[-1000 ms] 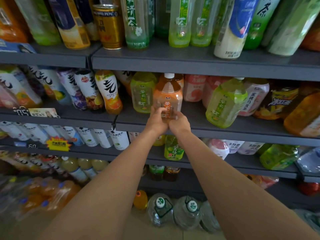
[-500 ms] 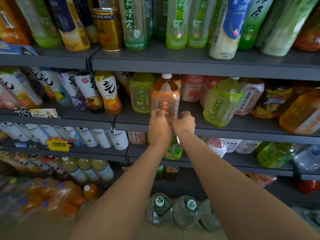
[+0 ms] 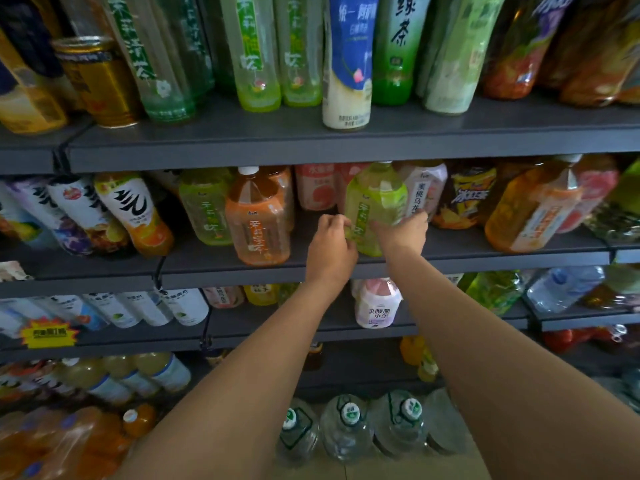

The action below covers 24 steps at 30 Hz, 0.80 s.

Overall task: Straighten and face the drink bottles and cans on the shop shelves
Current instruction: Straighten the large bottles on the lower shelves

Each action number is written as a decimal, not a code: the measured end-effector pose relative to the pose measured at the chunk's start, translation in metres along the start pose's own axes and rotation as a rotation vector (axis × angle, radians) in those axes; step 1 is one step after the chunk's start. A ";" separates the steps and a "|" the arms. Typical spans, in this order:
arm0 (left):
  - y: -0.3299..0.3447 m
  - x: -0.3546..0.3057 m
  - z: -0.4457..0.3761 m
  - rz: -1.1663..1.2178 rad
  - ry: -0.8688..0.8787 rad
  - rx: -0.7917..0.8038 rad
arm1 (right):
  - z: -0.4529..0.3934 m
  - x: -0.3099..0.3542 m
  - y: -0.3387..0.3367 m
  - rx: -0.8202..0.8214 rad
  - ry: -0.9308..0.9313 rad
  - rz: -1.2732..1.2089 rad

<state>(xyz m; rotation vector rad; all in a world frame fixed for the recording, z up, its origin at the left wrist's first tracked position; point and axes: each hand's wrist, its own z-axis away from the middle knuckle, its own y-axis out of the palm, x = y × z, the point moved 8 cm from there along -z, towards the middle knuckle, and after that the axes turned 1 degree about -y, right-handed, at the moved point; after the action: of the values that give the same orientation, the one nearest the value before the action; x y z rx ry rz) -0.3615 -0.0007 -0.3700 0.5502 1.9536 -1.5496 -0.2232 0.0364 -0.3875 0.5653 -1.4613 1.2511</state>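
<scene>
Both hands on a green tea bottle on the second shelf.

The left hand [image 3: 330, 245] curls its fingers against the left flank of the green bottle [image 3: 375, 206]; the right hand [image 3: 403, 233] grips its lower right side, fingers wrapped around the back. The bottle stands near the front edge of the grey shelf [image 3: 450, 261], long axis close to vertical but leaning a little left at the top, cap up under the shelf above, its label strip facing forward-left. Just left stands an orange bottle [image 3: 258, 223], upright, label forward. To the right, a second orange bottle [image 3: 533, 206] leans right.
</scene>
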 end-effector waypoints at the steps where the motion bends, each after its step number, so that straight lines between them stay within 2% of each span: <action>1: 0.000 -0.003 -0.003 -0.007 0.003 0.005 | -0.005 0.002 0.002 0.011 0.000 -0.015; 9: 0.013 0.006 -0.013 -0.069 -0.017 0.132 | -0.035 -0.005 0.022 0.082 0.057 -0.071; 14: 0.007 0.023 -0.013 -0.117 -0.047 0.145 | -0.048 -0.002 0.035 0.127 0.072 -0.070; 19: 0.000 0.033 -0.015 -0.118 -0.069 0.130 | -0.043 0.008 0.020 0.084 -0.035 0.083; 24: 0.003 0.032 -0.009 -0.075 -0.086 0.154 | -0.010 0.012 0.002 0.026 -0.180 0.110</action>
<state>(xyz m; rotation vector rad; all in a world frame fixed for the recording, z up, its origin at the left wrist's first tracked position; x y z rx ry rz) -0.3851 0.0076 -0.3917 0.4691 1.8196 -1.7513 -0.2249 0.0498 -0.3786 0.6354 -1.6471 1.3345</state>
